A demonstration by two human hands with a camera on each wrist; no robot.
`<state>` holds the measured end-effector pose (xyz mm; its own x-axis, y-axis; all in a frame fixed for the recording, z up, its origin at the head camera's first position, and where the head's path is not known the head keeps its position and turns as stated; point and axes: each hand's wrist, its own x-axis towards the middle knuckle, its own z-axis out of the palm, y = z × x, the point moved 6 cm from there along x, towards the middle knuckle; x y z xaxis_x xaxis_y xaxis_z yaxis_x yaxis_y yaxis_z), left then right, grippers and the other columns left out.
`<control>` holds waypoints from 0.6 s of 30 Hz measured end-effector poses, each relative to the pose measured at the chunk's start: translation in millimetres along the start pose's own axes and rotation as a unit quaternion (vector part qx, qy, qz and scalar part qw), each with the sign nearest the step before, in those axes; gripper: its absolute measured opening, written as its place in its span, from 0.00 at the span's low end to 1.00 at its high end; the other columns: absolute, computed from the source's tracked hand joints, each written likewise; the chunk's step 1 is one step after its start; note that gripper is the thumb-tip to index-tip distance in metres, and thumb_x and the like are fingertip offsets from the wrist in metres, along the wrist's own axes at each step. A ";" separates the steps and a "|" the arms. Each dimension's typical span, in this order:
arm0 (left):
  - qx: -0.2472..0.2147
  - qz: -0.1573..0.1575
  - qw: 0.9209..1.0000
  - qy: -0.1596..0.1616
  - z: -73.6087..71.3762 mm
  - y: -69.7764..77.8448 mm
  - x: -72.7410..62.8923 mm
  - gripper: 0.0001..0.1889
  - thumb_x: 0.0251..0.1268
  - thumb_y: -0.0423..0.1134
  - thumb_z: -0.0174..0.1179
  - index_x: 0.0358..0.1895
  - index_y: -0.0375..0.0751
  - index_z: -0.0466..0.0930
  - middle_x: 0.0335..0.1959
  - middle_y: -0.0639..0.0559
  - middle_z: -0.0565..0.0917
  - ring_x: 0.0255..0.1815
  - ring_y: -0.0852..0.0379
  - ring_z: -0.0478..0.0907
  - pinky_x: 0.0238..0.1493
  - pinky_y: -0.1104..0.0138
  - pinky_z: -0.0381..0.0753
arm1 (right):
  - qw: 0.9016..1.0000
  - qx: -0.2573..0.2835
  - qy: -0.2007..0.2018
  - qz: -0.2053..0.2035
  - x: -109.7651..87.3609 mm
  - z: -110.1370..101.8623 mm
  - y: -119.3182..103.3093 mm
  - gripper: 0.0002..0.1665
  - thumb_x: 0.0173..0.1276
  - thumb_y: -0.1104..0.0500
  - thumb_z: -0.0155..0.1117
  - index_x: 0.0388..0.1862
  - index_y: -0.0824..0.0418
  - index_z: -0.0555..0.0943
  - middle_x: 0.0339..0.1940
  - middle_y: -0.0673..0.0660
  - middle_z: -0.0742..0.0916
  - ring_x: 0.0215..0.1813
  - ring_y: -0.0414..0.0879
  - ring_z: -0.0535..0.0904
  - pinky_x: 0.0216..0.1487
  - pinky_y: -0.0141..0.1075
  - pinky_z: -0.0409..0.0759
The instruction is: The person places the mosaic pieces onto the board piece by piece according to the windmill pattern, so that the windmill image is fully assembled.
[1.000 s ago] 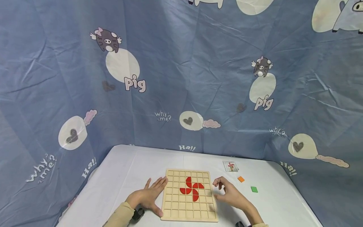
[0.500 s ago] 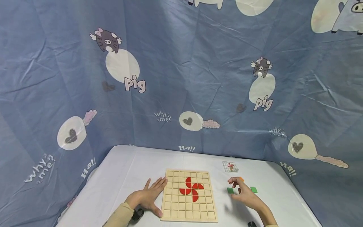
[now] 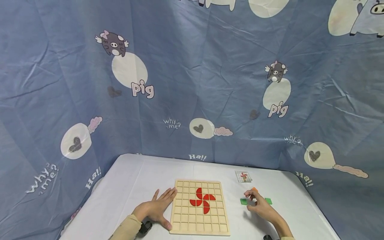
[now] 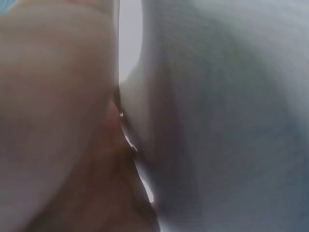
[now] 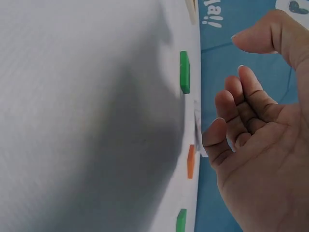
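In the head view my left hand (image 3: 157, 209) lies spread with straight fingers against the left edge of the wooden grid board (image 3: 187, 227). Its thumb touches the near left corner. Red quarter-round pieces (image 3: 206, 209) form a pinwheel on the board. To the right of the board, my right hand (image 3: 259, 206) hovers over the table with bent fingers and thumb apart, holding nothing. A green square tile (image 3: 243, 201) lies just left of its thumb and fingertips. In the right wrist view the right palm (image 5: 270, 159) is bare, and the green tile (image 5: 184, 72) stands apart from the fingers.
An orange tile (image 3: 254, 189) sits just beyond the right hand, partly covered by it. A second green tile (image 3: 269, 201) is to its right. Farther back lies a pattern card (image 3: 243, 176) with a pinwheel. A blue printed curtain (image 3: 180, 83) surrounds the white table (image 3: 141, 180).
My right hand has moved rightward from beside the board's right edge. The green tile near its fingertips has come into view. My left hand stays on the board's edge.
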<state>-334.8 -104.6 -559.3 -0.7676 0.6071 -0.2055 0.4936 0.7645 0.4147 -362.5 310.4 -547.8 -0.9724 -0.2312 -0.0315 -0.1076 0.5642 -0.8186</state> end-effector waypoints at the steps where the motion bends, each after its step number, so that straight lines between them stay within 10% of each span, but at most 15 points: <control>1: -0.001 0.000 1.000 -0.001 0.0 -0.1 -0.1 0.71 0.36 0.71 0.69 0.77 0.38 0.35 0.80 0.42 0.38 0.80 0.41 0.35 0.72 0.34 0.29 | 1.000 -0.002 0.000 0.003 1.0 0.3 1.4 0.30 0.56 0.66 0.67 0.58 0.66 0.69 0.55 0.63 0.75 0.48 0.46 0.67 0.38 0.31 0.65; 18: -0.005 0.002 1.000 -0.005 -0.7 -0.5 -1.5 0.71 0.37 0.70 0.69 0.77 0.38 0.34 0.80 0.41 0.37 0.80 0.39 0.34 0.71 0.34 0.28 | 0.998 -0.026 0.009 0.063 16.8 9.3 14.6 0.32 0.48 0.69 0.70 0.54 0.67 0.72 0.49 0.56 0.82 0.47 0.47 0.73 0.47 0.36 0.74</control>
<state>-334.2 -106.1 -558.5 -0.7609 0.6130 -0.2128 0.4926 0.7592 0.4254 -378.5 307.4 -565.6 -0.9825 -0.1414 -0.1213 0.0055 0.6290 -0.7774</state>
